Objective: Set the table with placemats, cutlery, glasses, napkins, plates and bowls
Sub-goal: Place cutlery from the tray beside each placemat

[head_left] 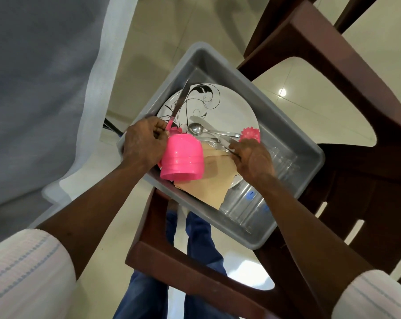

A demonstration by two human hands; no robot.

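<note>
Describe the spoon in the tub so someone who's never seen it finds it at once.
Find the grey tub resting on the dark wooden chair. Inside is a white plate with black swirls; the spoon lies on it, the only piece showing a round steel bowl.

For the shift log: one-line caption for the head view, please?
Over a grey tub of tableware, the left hand holds a pink-handled knife and the right hand grips steel cutlery.

White black-swirled plate (231, 107) in grey tub (218, 59), stacked pink bowls (183, 160) upturned, pink-handled knife (180, 102) tilted upward, steel cutlery (220, 134) across plate.
</note>
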